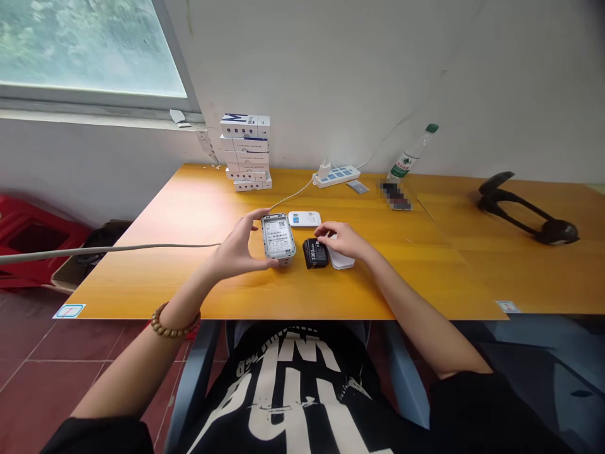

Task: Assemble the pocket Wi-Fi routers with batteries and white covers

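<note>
My left hand point(241, 249) is wrapped round the sides of a stack of white device shells point(278, 238), the top one with an open compartment and a printed label. Just right of it, a pile of black batteries point(316, 253) marked 3000mAh lies on the table. The fingertips of my right hand point(338, 238) are closed together at the top right corner of this pile; whether they grip a battery is too small to tell. Partly beneath that hand lie white covers point(341, 258). Behind the batteries a white device point(305, 219) with a small blue label lies flat.
White boxes point(246, 154) stand stacked at the back left of the wooden table point(227, 296). Farther back are a power strip point(336, 176), a bottle point(409, 157) and a blurred phone point(396, 195). A black stand point(524, 211) lies at the right. A cable crosses from the left.
</note>
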A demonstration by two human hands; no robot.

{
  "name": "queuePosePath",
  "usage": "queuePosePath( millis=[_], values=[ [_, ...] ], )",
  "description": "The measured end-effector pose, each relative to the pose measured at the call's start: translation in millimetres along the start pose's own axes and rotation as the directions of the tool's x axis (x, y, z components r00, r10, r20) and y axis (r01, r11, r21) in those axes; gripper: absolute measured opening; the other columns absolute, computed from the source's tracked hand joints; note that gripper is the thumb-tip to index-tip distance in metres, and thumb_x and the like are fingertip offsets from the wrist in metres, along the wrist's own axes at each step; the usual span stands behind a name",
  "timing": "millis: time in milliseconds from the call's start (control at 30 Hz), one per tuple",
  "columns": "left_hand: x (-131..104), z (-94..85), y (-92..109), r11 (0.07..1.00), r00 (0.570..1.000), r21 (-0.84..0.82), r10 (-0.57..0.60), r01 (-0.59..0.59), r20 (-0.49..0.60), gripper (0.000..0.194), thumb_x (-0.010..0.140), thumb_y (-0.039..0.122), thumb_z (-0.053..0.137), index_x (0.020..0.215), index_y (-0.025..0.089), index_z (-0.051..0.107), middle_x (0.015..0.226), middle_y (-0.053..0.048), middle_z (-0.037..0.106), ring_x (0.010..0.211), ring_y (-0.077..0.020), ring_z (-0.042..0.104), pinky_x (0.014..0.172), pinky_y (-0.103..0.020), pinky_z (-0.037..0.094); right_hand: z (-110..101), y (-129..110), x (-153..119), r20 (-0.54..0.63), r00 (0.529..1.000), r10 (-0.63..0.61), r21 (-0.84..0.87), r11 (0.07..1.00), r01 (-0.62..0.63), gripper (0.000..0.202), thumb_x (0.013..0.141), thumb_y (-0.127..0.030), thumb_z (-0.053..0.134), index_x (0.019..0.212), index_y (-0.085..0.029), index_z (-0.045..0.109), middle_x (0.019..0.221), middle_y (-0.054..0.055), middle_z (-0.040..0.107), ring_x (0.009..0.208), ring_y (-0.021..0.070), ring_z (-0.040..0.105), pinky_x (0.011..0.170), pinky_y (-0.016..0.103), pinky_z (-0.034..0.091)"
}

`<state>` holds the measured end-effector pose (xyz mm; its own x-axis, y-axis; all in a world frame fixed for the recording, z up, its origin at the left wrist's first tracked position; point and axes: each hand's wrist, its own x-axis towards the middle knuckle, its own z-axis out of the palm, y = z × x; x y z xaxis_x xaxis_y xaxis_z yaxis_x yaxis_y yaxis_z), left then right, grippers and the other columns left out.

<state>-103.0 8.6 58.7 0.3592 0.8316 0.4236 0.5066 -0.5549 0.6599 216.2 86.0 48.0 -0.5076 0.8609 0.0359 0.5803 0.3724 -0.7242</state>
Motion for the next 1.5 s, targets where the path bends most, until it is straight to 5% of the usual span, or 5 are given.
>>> queuePosePath(
  millis=[233,600,1033,1267,1500],
  values=[
    [28,0.9,-47,0.998,0.99,-0.037,-0.047,0.053,0.133,0.099,0.075,0.057,0.09,0.155,0.027,0.039,0.156,-0.018,0.052,0.148,-0.0421,0.048,0.111,-0.06,0.05,-7,-6,-18,0.251,0.964,-0.086,-0.125,0.985,0.121,0.075,0.072,-0.036,0.09,0.141,-0.026,0.063,0.147,0.012,0.061,0.14,0.0357,0.054,0.119,0.055,0.043],
    [21,14.7,-63,0.992,0.987,-0.123,-0.004,0.024,0.161,0.1,0.075,0.053,0.091,0.157,0.03,0.039,0.159,-0.018,0.05,0.15,-0.0408,0.047,0.112,-0.058,0.05,-6,-6,-17,0.276,0.952,-0.135,-0.151,0.972,0.181,0.071,0.076,-0.026,0.084,0.143,-0.028,0.062,0.148,0.011,0.063,0.139,0.0364,0.055,0.118,0.058,0.043],
    [17,17.4,-61,0.992,0.985,-0.125,0.01,0.012,0.174,0.109,0.073,0.055,0.092,0.161,0.028,0.034,0.159,-0.021,0.05,0.15,-0.042,0.047,0.113,-0.06,0.049,-18,5,36,0.093,0.99,-0.103,-0.253,0.96,0.123,0.047,0.097,-0.033,0.068,0.142,-0.019,0.064,0.148,0.017,0.064,0.138,0.0333,0.06,0.118,0.052,0.045],
    [16,13.5,-61,0.989,0.983,-0.146,-0.001,0.028,0.184,0.117,0.069,0.066,0.092,0.161,0.027,0.031,0.164,-0.024,0.044,0.154,-0.0459,0.041,0.116,-0.066,0.044,-13,11,94,0.18,0.984,-0.005,-0.336,0.94,0.067,0.054,0.077,-0.019,0.082,0.129,-0.016,0.072,0.137,0.016,0.072,0.128,0.0373,0.066,0.11,0.046,0.052],
    [-12,3.8,-9,0.985,0.993,-0.153,0.064,-0.078,-0.098,0.101,0.087,0.06,0.082,0.163,0.037,0.02,0.17,-0.018,0.035,0.159,-0.04,0.035,0.122,-0.063,0.04,-22,1,42,-0.079,0.993,-0.086,-0.165,0.984,0.072,0.044,0.08,-0.03,0.079,0.121,-0.017,0.068,0.127,0.015,0.073,0.116,0.0336,0.069,0.102,0.048,0.054]
  ],
)
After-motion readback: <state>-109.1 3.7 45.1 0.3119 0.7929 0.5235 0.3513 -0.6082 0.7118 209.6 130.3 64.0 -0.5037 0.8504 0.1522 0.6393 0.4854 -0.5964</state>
